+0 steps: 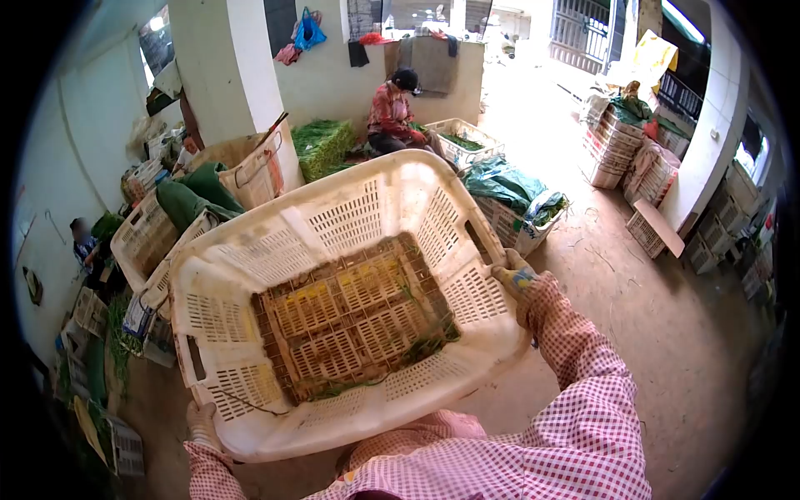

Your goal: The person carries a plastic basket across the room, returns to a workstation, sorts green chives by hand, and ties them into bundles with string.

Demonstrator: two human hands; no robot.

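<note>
Here, fingers (509, 280) grip crate (350, 191) edges above floor (604, 287).

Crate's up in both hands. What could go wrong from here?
Slip: the white crate is wide, held at opposite ends by the left hand and right hand; losing either grip might drop it.
Spill: loose green strands inside could fall out if it tips.
Trip: it hides part of the floor ahead.

Two near hands (515, 285) (202, 422), one foreground crate (250, 262), one blue bag (309, 33)
</note>
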